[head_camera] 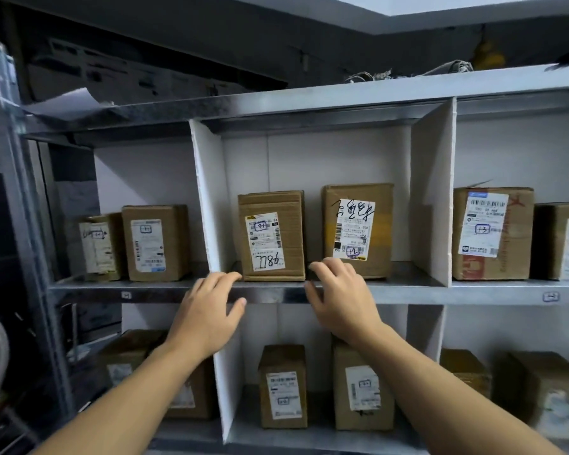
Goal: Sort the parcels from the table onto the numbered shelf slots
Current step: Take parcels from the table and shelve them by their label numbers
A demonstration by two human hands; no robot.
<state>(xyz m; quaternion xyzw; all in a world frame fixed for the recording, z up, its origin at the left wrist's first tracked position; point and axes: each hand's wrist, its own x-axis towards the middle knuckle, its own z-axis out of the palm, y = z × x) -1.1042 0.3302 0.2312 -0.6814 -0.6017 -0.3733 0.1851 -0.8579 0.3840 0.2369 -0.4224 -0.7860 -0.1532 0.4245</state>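
A grey metal shelf point(408, 292) with white dividers point(207, 198) fills the view. In the middle slot of the upper row stand two brown cardboard parcels: one point(271, 236) with a white label marked 7786, and one point(358, 229) with handwriting on its label. My left hand point(207, 315) hovers in front of the shelf edge just left of the first parcel, fingers relaxed, holding nothing. My right hand point(339, 297) sits between the two parcels at the shelf edge, fingers loosely bent and empty, its fingertips near the second parcel's lower corner.
The left slot holds two parcels point(156, 243), the right slot a taller box point(493, 233) and another beside it. The lower row holds several more parcels point(283, 385). Small number tags point(550, 296) sit on the shelf edge. Papers and clutter lie on the top shelf.
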